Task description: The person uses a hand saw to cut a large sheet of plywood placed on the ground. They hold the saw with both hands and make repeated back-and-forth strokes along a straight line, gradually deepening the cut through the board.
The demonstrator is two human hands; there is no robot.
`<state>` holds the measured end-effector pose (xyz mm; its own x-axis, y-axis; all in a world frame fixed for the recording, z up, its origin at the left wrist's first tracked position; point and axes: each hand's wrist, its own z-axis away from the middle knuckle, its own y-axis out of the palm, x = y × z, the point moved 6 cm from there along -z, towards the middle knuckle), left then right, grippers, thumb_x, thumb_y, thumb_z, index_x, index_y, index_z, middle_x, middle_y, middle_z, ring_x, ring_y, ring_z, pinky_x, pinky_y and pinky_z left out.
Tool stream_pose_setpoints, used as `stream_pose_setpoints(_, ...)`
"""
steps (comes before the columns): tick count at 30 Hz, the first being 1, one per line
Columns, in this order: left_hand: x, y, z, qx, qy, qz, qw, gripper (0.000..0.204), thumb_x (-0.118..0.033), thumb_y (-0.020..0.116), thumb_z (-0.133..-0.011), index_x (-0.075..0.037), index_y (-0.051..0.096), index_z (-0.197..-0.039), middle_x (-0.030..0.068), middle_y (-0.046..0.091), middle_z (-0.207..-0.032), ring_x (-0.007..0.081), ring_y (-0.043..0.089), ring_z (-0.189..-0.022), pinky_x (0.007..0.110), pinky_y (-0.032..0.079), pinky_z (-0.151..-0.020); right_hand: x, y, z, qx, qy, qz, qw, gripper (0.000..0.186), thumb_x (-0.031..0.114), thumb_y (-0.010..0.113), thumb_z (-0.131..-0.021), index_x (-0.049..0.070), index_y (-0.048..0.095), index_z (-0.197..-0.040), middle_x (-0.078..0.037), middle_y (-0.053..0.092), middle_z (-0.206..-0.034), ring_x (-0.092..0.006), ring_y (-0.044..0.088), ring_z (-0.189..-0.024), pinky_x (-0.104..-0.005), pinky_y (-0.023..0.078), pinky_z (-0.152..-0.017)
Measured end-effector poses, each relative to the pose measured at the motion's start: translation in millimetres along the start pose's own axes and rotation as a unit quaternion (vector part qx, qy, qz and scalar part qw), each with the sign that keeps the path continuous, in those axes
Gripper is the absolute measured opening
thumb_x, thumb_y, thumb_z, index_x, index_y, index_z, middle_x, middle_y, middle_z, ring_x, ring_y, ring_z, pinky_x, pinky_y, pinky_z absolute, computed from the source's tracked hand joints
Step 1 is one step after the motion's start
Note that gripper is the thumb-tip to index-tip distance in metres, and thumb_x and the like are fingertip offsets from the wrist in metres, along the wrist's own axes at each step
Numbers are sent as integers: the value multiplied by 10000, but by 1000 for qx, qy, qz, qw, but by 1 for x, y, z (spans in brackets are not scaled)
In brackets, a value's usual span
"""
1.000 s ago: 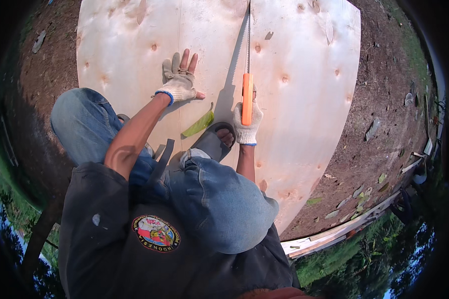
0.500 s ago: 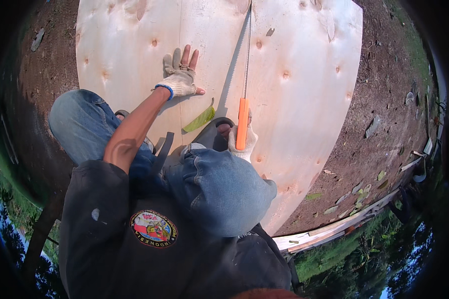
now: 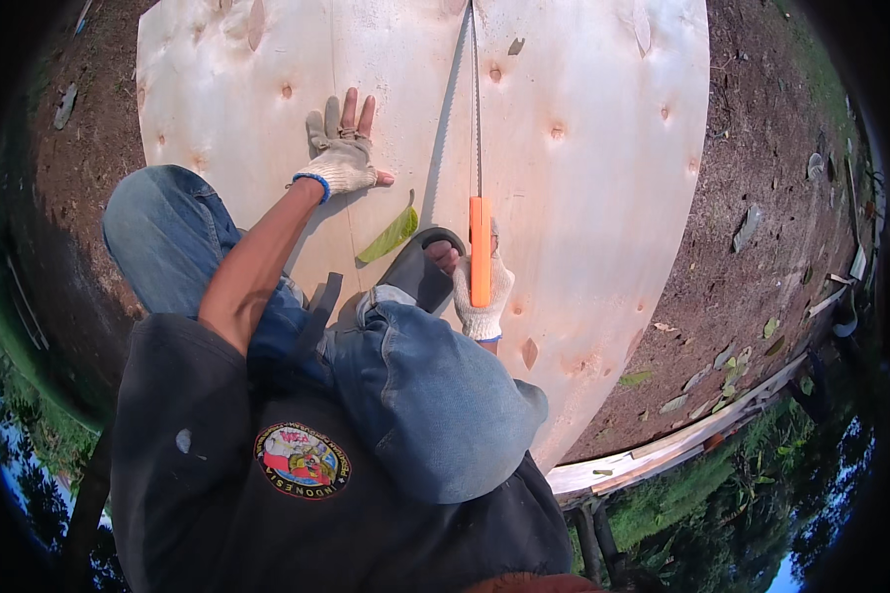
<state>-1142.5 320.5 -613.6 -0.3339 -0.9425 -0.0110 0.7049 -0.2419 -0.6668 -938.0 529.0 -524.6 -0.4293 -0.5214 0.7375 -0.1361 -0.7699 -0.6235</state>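
Observation:
I kneel on a large pale plywood sheet [image 3: 603,148]. My left hand [image 3: 341,153], in a knitted fingerless glove, lies flat on it with fingers spread. My gloved right hand [image 3: 495,290] grips the orange handle [image 3: 480,252] of a saw beside my right foot. The long toothed blade [image 3: 478,119] runs toward the far edge along a dark straight line in the sheet, casting a shadow to its left. A green leaf [image 3: 388,236] lies between my left hand and my sandaled foot [image 3: 415,275]. My right knee [image 3: 435,405] partly hides my right forearm.
Dirt ground [image 3: 732,168] with dry leaves surrounds the sheet on both sides. Pale boards [image 3: 663,451] lie at the lower right, with grass and foliage [image 3: 722,514] beyond. My left knee [image 3: 163,227] is by the sheet's left part.
The saw and my right hand have moved back toward my body, mostly in the first half second. My left hand stays spread on the sheet; the view has shifted slightly.

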Motion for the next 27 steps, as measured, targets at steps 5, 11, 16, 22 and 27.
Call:
stream_pose_setpoints(5, 2, -1, 2, -48, 24, 23, 998, 1451, -731, 786, -718, -99, -114, -1663, 225, -149, -1724, 504, -135, -1568, 665, -71, -1227, 0, 1, -20, 3, 17, -10, 1000, 543, 103, 658, -889, 25, 504, -1404, -159, 669, -751, -347, 696, -655, -379, 557, -634)
stream_pose_setpoints(11, 0, 2, 3, -24, 22, 31, 999, 1455, -716, 802, -713, -119, -124, -1663, 212, -156, -1726, 491, -139, -1571, 667, -74, -1227, -18, 14, -50, 5, 27, -58, 998, 532, 71, 658, -845, 28, 548, -1363, -175, 644, -722, -355, 660, -603, -396, 537, -608)
stream_pose_setpoints(16, 7, 8, 2, -44, 27, 47, 998, 1466, -726, 802, -703, -118, -124, -1663, 213, -163, -1724, 490, -149, -1569, 666, -71, -1228, -11, 0, -25, 6, -16, 14, 1000, 634, 81, 675, -840, 9, 535, -1454, -175, 624, -702, -338, 642, -572, -393, 525, -586)
stream_pose_setpoints(22, 6, 6, 1, -48, 42, 46, 997, 1401, -679, 804, -736, -177, -110, -1672, 178, -157, -1735, 476, -117, -1581, 672, -44, -1233, -19, 31, -72, 15, 2, -25, 1000, 700, 74, 654, -851, 22, 471, -1524, -146, 625, -688, -310, 670, -582, -381, 525, -580)
stream_pose_setpoints(27, 4, -5, 3, -7, 36, 42, 998, 1432, -666, 819, -733, -129, -128, -1663, 211, -180, -1721, 489, -142, -1571, 655, -53, -1237, -21, 14, -23, -29, 15, -40, 999, 497, 61, 668, -849, 15, 537, -1327, -126, 613, -665, -289, 623, -544, -377, 519, -582)
